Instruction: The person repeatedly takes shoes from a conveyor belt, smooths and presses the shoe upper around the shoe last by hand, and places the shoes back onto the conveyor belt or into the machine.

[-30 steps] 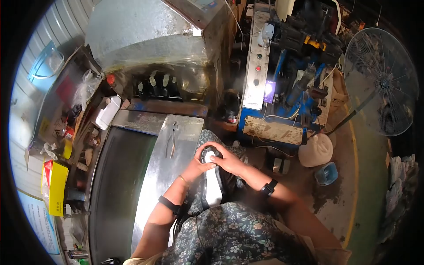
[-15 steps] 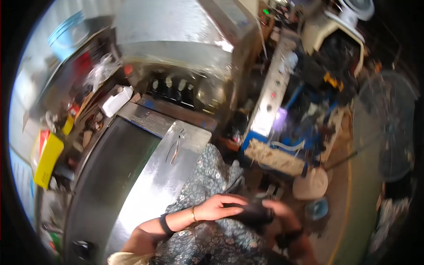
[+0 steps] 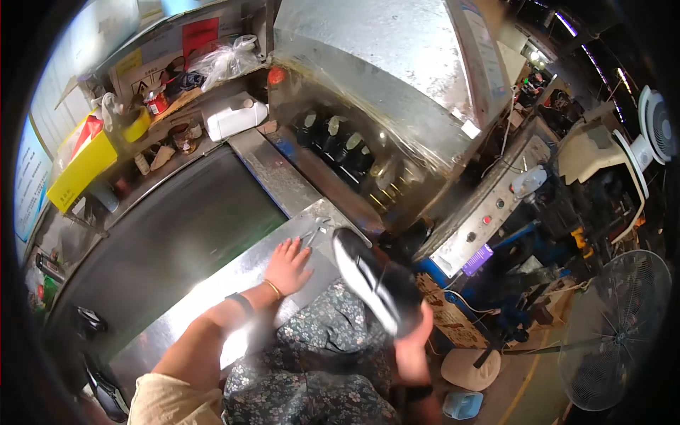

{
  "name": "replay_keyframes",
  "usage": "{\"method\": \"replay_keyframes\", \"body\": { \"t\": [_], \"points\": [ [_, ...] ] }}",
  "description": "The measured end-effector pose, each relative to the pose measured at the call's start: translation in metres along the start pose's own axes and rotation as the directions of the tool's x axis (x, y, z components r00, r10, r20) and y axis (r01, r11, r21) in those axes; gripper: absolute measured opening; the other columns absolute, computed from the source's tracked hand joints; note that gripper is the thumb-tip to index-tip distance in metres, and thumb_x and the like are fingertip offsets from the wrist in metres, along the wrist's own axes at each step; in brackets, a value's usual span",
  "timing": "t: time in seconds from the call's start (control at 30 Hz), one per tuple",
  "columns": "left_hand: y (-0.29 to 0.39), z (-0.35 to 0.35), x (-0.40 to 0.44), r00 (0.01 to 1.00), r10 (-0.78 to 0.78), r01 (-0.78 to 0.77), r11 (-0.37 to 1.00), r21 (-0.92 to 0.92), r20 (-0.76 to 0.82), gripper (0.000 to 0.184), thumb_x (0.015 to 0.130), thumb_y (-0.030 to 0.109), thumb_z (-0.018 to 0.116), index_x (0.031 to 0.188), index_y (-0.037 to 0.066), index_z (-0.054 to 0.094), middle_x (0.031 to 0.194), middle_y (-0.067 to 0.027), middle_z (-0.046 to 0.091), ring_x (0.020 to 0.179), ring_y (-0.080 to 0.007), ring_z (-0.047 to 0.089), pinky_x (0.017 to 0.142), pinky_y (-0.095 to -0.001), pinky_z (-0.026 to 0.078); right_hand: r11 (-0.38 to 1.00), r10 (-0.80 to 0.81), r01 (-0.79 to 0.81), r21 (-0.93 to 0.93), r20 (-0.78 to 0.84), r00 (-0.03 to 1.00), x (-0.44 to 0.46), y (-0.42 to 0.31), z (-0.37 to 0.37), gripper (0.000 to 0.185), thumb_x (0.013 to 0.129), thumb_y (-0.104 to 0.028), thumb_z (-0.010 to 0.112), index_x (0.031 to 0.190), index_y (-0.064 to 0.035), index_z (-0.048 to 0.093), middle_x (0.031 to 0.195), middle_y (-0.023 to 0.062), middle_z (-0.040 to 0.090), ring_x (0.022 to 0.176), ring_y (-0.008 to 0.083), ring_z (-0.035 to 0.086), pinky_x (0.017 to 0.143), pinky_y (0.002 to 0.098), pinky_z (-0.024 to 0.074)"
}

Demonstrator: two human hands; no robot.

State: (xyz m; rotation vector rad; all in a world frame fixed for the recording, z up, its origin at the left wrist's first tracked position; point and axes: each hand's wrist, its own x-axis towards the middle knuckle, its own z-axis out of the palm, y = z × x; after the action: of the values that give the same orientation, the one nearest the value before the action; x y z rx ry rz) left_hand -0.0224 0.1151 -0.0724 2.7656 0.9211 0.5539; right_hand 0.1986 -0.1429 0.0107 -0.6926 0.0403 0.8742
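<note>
My right hand [image 3: 414, 338] grips a black shoe [image 3: 397, 290] with a white sole by one end, its other end tilted up and away from me. The shoe is held above my lap, which a dark floral cloth [image 3: 322, 319] covers. Fingers spread, my left hand [image 3: 289, 268] is over the bare metal plate [image 3: 244, 280]. Just beyond its fingertips lie metal pliers [image 3: 312, 234], partly hard to make out. Whether the left fingers touch the plate, I cannot tell.
Left of the plate runs a dark conveyor belt [image 3: 184, 227], with black shoes [image 3: 106, 389] at its near left. Ahead, several black shoes [image 3: 340, 145] stand under a metal hood [image 3: 368, 49]. A control panel [image 3: 489, 212] and a large fan [image 3: 616, 329] are at right.
My left hand has left the shoe and reached forward to the plate by the pliers. My right hand has raised the shoe, now showing its white sole. The view has turned.
</note>
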Motion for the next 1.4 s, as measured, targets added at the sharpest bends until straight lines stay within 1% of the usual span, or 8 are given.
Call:
{"method": "replay_keyframes", "body": {
  "t": [0.13,0.33,0.73,0.97,1.1,1.2,1.33,1.4],
  "points": [
    [-0.001,-0.004,0.004,1.0,0.006,-0.006,0.999,-0.037,-0.006,0.06,0.084,0.04,0.063,0.134,0.01,0.054,0.143,-0.0276,0.043,0.132,-0.0486,0.04,0.109,-0.0577,0.031,0.875,-0.379,0.372,-0.31,0.041,0.925,0.143,0.03,0.062,0.048,0.088,-0.018,0.068,0.13,0.0023,0.055,0.126,0.0109,0.062,0.11,0.0262,0.061,0.1,0.0399,0.0456],
    [-0.001,-0.015,0.013,0.999,-0.017,0.02,0.998,-0.058,0.045,0.059,0.085,0.039,0.063,0.135,0.01,0.053,0.143,-0.0275,0.042,0.131,-0.0492,0.039,0.108,-0.0584,0.031,-0.205,-0.619,0.378,-0.903,0.419,0.665,0.237,0.121,0.092,0.078,0.077,-0.029,0.076,0.141,0.0013,0.041,0.124,0.0305,0.059,0.115,0.0441,0.058,0.098,0.0444,0.0469],
    [-0.001,-0.01,0.012,0.999,-0.028,0.029,0.999,-0.034,0.047,0.058,0.087,0.041,0.061,0.137,0.012,0.052,0.144,-0.0257,0.042,0.133,-0.0466,0.038,0.112,-0.0555,0.029,0.862,-0.299,0.246,-0.443,-0.053,0.953,0.195,0.048,0.09,0.032,0.084,-0.01,0.067,0.113,0.001,0.064,0.098,0.0048,0.067,0.083,0.0146,0.063,0.076,0.0249,0.0497],
    [-0.001,-0.011,0.011,0.997,-0.042,0.045,0.998,-0.043,0.067,0.059,0.087,0.042,0.061,0.137,0.012,0.053,0.146,-0.0251,0.041,0.135,-0.0453,0.037,0.113,-0.0549,0.028,0.852,-0.366,0.333,-0.403,-0.003,0.931,0.244,0.11,0.137,0.061,0.082,-0.012,0.071,0.132,0.013,0.047,0.117,0.0146,0.061,0.104,0.0191,0.058,0.095,0.0298,0.0445],
    [-0.006,-0.003,0.006,0.998,-0.059,0.06,0.992,-0.11,0.019,0.061,0.085,0.041,0.063,0.137,0.011,0.052,0.147,-0.0249,0.04,0.135,-0.0444,0.039,0.112,-0.0553,0.03,0.054,-0.403,0.349,-0.936,0.299,0.865,0.266,0.176,0.203,0.078,0.082,-0.035,0.076,0.139,0.0077,0.042,0.13,0.0285,0.057,0.12,0.0402,0.055,0.104,0.0427,0.0414],
    [-0.01,-0.001,-0.001,0.997,-0.034,0.02,0.983,-0.181,-0.074,0.067,0.081,0.038,0.066,0.139,0.01,0.049,0.146,-0.0254,0.04,0.134,-0.044,0.038,0.111,-0.0559,0.031,-0.333,-0.07,0.653,-0.681,0.708,0.703,0.268,0.211,0.226,0.091,0.079,-0.037,0.079,0.144,0.0063,0.033,0.139,0.0298,0.048,0.13,0.0429,0.046,0.109,0.0454,0.0366],
    [-0.016,0.009,-0.007,0.996,-0.087,0.083,0.987,-0.14,-0.021,0.069,0.084,0.045,0.061,0.141,0.009,0.047,0.152,-0.025,0.033,0.138,-0.0433,0.034,0.114,-0.054,0.026,0.302,-0.105,0.604,-0.737,0.604,0.79,0.263,0.217,0.2,0.077,0.089,-0.023,0.073,0.147,0.0057,0.03,0.145,0.0256,0.043,0.124,0.0297,0.052,0.106,0.0364,0.0397],
    [-0.014,0.009,-0.009,0.997,-0.075,0.071,0.985,-0.16,-0.021,0.069,0.084,0.046,0.06,0.142,0.009,0.047,0.153,-0.0251,0.032,0.139,-0.0433,0.033,0.115,-0.0537,0.025,0.253,0.04,0.662,-0.706,0.691,0.722,0.205,0.198,0.156,0.055,0.093,-0.015,0.067,0.137,0.0075,0.043,0.13,0.0184,0.058,0.117,0.0259,0.056,0.1,0.0365,0.044]
  ]
}}
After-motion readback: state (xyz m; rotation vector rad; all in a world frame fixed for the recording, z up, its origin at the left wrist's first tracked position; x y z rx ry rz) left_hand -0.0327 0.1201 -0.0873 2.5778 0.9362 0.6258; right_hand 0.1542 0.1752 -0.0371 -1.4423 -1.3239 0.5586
